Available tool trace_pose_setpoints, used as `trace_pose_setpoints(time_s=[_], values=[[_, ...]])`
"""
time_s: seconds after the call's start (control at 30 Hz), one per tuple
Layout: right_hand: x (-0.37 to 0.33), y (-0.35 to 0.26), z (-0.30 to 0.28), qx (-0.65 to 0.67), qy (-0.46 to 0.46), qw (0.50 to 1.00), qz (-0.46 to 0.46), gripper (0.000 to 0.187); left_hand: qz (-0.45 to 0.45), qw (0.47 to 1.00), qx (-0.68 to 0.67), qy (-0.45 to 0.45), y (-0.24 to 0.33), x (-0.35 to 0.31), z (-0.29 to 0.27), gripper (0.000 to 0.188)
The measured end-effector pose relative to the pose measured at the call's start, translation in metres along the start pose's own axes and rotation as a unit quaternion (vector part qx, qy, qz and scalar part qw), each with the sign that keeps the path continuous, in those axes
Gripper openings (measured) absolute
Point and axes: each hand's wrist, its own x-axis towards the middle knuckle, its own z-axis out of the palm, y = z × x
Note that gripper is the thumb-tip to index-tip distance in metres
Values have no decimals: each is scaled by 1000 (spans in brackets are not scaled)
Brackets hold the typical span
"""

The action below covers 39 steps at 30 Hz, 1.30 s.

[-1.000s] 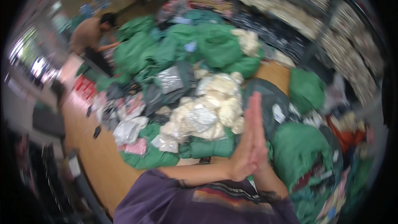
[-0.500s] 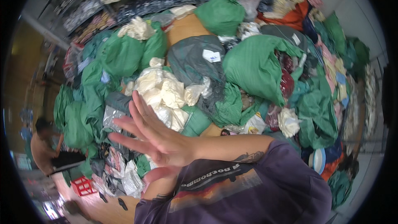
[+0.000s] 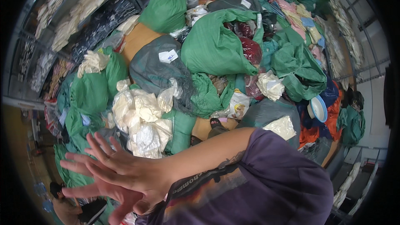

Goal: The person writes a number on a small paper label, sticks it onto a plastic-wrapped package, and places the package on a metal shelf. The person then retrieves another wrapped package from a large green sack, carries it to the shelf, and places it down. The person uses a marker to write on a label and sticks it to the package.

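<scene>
My right hand [image 3: 129,171] reaches across my chest to the left, its fingers spread and nothing in it. Partly behind and below it is my left hand [image 3: 106,189], also with fingers stretched apart and no object in it. The two hands overlap and seem to touch; much of the left palm and its forearm are hidden. Nearest beyond them lies a heap of cream cloth bundles [image 3: 139,106], some in clear plastic. A plump green sack [image 3: 87,93] stands farther left.
Around me spread a big open green sack [image 3: 212,43], a dark grey sack [image 3: 152,66] with a white label and a blue-rimmed basin [image 3: 318,109]. Loaded shelves [image 3: 89,14] line the far left. A person [image 3: 66,208] sits low at the left. My foot [image 3: 216,125] shows between bundles.
The view has swung to the right, so the sacks sit farther left and more of the right side shows. Both hands now appear lower left, and more of the left hand's fingers show.
</scene>
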Motion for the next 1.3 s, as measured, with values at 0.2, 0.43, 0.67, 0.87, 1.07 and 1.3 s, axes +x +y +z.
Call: trace_pose_setpoints(time_s=[0.2, 0.43, 0.67, 0.87, 1.07, 1.3], values=[[15, -6, -31, 135, 95, 986, 3, 118, 6, 1000, 1, -6, 5, -10, 19, 111], [-15, -4, -10, 100, -3, 990, 96, 121, -5, 1000, -24, -17, -5, -15, 45, 111], [-2, -22, -25, 57, 46, 997, -30, 109, -5, 999, -36, 35, 11, -19, 64, 111], [-51, 45, 39, 315, 43, 855, 410, 108, 92, 966, -203, -128, 41, 8, 25, 115], [-5, 22, 30, 713, 152, 529, 434, 115, 145, 921, 302, -199, -6, -6, -54, 92], [22, -37, 43, 282, 82, 931, 216, 102, -438, 893, -86, -59, 37, -28, -139, 98]])
